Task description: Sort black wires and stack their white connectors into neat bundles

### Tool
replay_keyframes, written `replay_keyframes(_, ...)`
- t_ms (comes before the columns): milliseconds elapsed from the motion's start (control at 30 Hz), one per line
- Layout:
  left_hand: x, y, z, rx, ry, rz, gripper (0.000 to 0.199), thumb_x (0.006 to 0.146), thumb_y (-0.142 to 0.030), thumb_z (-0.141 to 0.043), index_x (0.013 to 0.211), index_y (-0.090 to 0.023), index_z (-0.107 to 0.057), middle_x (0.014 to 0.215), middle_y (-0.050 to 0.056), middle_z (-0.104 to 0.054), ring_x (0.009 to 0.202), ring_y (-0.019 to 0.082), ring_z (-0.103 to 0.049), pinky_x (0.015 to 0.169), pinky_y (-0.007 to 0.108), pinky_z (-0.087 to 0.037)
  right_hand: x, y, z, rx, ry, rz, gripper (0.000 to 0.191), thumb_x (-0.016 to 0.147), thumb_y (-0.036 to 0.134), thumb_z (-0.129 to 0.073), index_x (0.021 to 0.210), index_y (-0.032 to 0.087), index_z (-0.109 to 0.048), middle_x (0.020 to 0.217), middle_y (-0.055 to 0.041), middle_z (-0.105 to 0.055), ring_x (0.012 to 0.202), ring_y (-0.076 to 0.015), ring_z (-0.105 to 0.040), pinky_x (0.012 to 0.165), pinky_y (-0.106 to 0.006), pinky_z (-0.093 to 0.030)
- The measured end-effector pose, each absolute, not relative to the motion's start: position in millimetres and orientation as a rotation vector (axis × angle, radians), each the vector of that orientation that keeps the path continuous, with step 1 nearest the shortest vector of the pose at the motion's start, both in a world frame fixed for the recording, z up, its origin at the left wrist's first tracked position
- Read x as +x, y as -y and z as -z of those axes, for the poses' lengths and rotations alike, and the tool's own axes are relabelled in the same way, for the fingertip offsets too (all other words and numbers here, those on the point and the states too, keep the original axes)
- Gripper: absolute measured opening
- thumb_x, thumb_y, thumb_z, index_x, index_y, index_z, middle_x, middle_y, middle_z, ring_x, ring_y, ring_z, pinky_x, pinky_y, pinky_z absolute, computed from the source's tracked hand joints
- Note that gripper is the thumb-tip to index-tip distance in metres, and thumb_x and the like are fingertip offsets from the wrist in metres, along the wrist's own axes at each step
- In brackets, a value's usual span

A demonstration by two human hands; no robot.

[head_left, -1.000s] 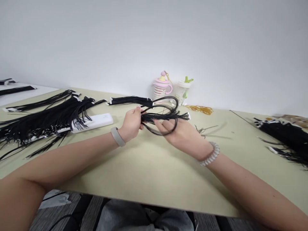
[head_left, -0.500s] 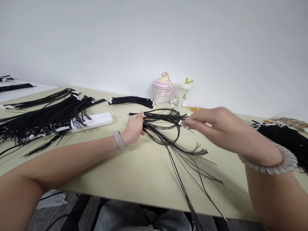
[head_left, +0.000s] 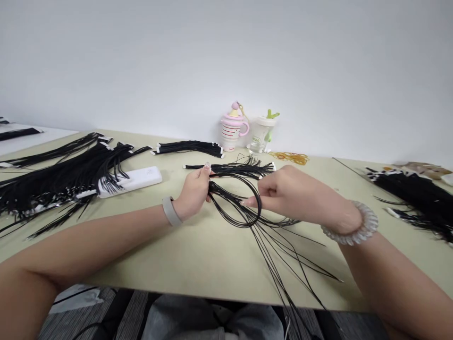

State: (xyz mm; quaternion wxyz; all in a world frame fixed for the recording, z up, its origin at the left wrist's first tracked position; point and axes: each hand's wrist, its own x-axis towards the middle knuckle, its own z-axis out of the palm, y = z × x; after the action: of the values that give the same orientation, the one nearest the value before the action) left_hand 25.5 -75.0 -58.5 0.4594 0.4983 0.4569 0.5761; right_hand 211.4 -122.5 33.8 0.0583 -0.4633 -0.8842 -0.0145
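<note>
Black cables [head_left: 231,218] run in loops from my left hand [head_left: 194,191], whose fingers are closed round their gathered part. My right hand [head_left: 279,191] is at the right side of the loops, thumb and fingers pinched on the black cables. Loose cable ends fan out to the lower right and hang over the table's front edge. Just behind the loops lies a bundle of black cables [head_left: 244,167] with white connectors at its right end, partly behind my hands.
Cable piles lie at left [head_left: 71,172] and right [head_left: 417,198], a white device [head_left: 143,182] beside the left one. Behind stand a pink-lidded cup [head_left: 230,133] and a clear cup [head_left: 261,135], near yellow bands [head_left: 290,157] and a cable bundle [head_left: 189,148].
My right hand has moved left and slightly down, from the white connectors to the cable loops. The loops now hang rounder and lower. My left hand keeps its hold.
</note>
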Motion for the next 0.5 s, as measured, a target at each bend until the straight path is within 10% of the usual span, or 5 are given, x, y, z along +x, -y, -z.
replay_keyframes(267, 29, 84, 53, 1.276, -1.199, -1.409, 0.031, 0.085, -0.041, -0.038, 0.072, -0.015, -0.051, 0.044, -0.006, -0.039, 0.031, 0.007, -0.042, 0.025, 0.016, -0.034, 191, 144, -16, -1.472, 2.777, 0.496, 0.044, 0.087, 0.037, -0.03, 0.054, 0.016, -0.051, 0.05, -0.0036, -0.048, 0.044, -0.0098, -0.033, 0.047, -0.026, -0.018)
replay_keyframes(500, 31, 95, 54, 1.304, -1.148, -1.387, 0.039, 0.082, -0.051, -0.037, 0.074, -0.016, -0.052, 0.047, -0.006, -0.04, 0.029, 0.007, -0.043, 0.025, 0.017, -0.035, 192, 119, -10, -1.194, 2.718, 0.033, 0.036, 0.086, 0.028, -0.034, 0.055, 0.014, -0.045, 0.051, 0.0013, -0.044, 0.047, -0.0059, -0.028, 0.05, -0.021, -0.024)
